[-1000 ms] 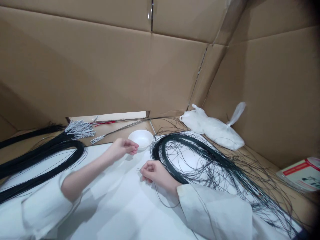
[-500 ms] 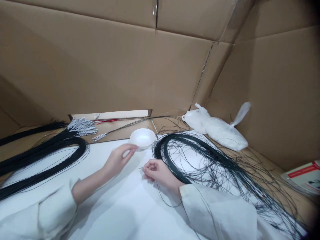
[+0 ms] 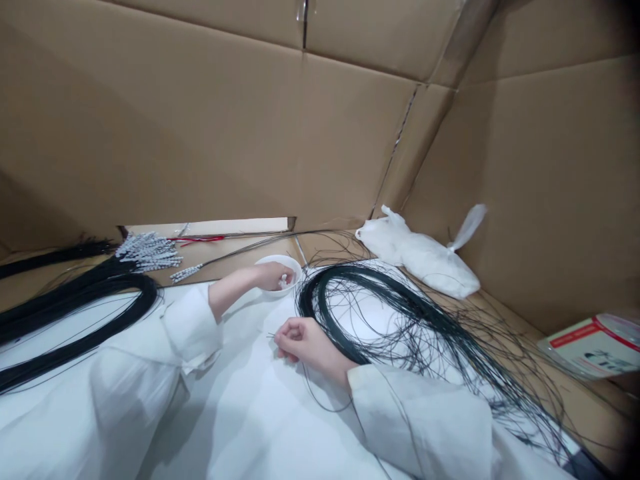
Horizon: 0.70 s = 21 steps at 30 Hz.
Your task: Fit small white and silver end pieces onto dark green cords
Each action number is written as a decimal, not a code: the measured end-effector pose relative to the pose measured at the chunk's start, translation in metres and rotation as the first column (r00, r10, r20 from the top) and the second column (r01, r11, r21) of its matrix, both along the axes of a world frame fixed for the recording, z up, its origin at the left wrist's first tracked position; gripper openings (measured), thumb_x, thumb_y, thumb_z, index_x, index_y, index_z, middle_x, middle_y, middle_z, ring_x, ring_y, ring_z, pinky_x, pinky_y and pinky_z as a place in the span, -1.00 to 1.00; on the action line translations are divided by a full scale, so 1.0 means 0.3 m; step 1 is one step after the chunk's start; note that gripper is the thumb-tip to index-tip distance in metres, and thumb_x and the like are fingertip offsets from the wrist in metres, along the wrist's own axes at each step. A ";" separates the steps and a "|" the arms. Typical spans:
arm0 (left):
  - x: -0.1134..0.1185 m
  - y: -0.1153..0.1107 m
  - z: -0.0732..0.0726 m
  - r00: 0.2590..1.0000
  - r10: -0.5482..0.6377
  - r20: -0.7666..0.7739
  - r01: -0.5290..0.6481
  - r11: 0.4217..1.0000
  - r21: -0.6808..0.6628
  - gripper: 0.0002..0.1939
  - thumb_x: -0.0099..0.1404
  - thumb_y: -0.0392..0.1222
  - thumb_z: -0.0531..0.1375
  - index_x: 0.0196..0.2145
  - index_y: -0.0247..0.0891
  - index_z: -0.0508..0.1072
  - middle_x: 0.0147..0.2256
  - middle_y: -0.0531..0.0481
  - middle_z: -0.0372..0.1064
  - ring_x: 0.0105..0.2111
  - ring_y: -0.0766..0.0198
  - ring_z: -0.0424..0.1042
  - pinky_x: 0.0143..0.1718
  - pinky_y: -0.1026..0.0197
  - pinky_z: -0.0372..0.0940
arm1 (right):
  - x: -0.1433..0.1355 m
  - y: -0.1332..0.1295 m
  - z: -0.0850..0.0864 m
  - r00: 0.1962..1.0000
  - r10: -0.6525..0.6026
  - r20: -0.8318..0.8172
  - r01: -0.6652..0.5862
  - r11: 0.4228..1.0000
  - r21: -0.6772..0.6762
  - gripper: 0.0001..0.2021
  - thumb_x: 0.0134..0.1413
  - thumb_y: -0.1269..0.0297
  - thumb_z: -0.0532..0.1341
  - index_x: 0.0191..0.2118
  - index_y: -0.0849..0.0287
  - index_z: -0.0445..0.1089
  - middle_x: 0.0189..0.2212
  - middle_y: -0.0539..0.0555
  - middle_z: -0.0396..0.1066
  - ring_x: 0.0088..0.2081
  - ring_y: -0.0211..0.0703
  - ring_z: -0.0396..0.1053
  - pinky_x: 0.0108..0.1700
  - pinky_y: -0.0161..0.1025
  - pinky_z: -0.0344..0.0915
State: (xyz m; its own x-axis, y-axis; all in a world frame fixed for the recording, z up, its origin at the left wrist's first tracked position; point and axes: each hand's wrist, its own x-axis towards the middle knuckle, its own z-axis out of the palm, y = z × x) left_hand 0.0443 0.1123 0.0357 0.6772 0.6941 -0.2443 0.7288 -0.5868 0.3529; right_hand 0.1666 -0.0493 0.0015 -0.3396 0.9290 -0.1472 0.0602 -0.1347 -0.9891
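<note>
My left hand (image 3: 273, 275) reaches into the white bowl (image 3: 298, 272), its fingers closed on small white pieces (image 3: 284, 281). The exact kind of these pieces is too small to tell. Lower and to the right, my right hand (image 3: 300, 341) is pinched around a thin black wire (image 3: 320, 405). Its short end pokes out left of the fingertips, while the rest loops below the wrist and runs over the sleeve. Just beyond my right hand lies a big coil of dark wires (image 3: 360, 277).
At left lie black wire bundles (image 3: 125, 340) with white ribbed tips (image 3: 149, 252). A few white-tipped wires (image 3: 186, 273) lie behind the bowl. Farther right are a knotted white plastic bag (image 3: 435, 267) and a red-and-white packet (image 3: 595, 347). Cardboard walls (image 3: 225, 133) enclose the white work surface (image 3: 260, 413).
My left hand has moved from beside the bowl's near edge into it, and white pieces now show at its fingers. My right hand keeps its pinch on the wire. The view has shifted slightly.
</note>
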 end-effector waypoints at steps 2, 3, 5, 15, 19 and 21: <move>-0.001 0.000 -0.001 1.000 0.016 -0.018 -0.016 1.000 -0.004 -0.82 0.24 -0.16 0.10 -0.27 -0.33 0.38 -0.25 -0.04 0.34 -0.28 0.26 0.35 -0.22 0.10 0.28 | -0.002 0.000 0.000 1.000 0.001 0.005 -0.001 1.000 0.004 -0.89 -0.09 0.33 0.18 -0.49 0.28 0.29 -0.63 0.00 0.34 -0.67 -0.43 0.15 -0.61 -0.45 0.11; -0.003 0.001 0.004 0.999 0.029 -0.027 -0.030 1.000 -0.009 -0.81 0.24 -0.15 0.10 -0.27 -0.33 0.38 -0.26 -0.04 0.35 -0.29 0.28 0.35 -0.25 0.12 0.29 | -0.002 -0.001 0.000 1.000 0.002 0.008 -0.002 1.000 0.008 -0.89 -0.09 0.33 0.18 -0.49 0.28 0.29 -0.63 0.00 0.34 -0.67 -0.43 0.15 -0.61 -0.45 0.11; -0.008 0.004 0.022 0.997 0.058 -0.040 -0.059 0.998 -0.023 -0.80 0.24 -0.15 0.10 -0.28 -0.34 0.37 -0.31 -0.02 0.35 -0.36 0.31 0.36 -0.32 0.17 0.31 | -0.001 -0.002 0.002 1.000 0.008 0.015 -0.008 1.000 0.012 -0.90 -0.09 0.33 0.18 -0.49 0.27 0.29 -0.63 0.00 0.35 -0.67 -0.43 0.15 -0.61 -0.44 0.11; -0.021 0.017 0.074 0.986 0.150 0.067 -0.146 0.987 -0.061 -0.77 0.26 -0.11 0.08 -0.30 -0.37 0.38 -0.45 0.05 0.35 -0.52 0.39 0.34 -0.45 0.25 0.30 | 0.003 -0.003 -0.005 1.000 0.001 -0.010 -0.001 1.000 0.013 -0.88 -0.09 0.32 0.18 -0.48 0.28 0.30 -0.61 0.02 0.36 -0.66 -0.43 0.15 -0.61 -0.45 0.12; -0.039 0.026 0.061 0.982 0.147 0.120 -0.140 0.988 -0.059 -0.75 0.26 -0.10 0.07 -0.27 -0.36 0.38 -0.36 0.00 0.37 -0.44 0.35 0.37 -0.39 0.22 0.32 | 0.004 -0.003 -0.004 1.000 0.003 -0.011 -0.003 1.000 0.026 -0.88 -0.09 0.31 0.18 -0.48 0.28 0.30 -0.61 0.01 0.35 -0.66 -0.44 0.15 -0.61 -0.46 0.11; -0.045 0.030 0.059 0.981 0.138 0.136 -0.132 0.990 -0.058 -0.75 0.26 -0.10 0.07 -0.29 -0.36 0.38 -0.37 0.01 0.37 -0.44 0.35 0.37 -0.40 0.22 0.32 | 0.005 -0.003 -0.003 1.000 0.003 -0.010 -0.003 1.000 0.022 -0.88 -0.09 0.31 0.18 -0.49 0.28 0.30 -0.62 0.01 0.35 -0.66 -0.44 0.15 -0.61 -0.45 0.11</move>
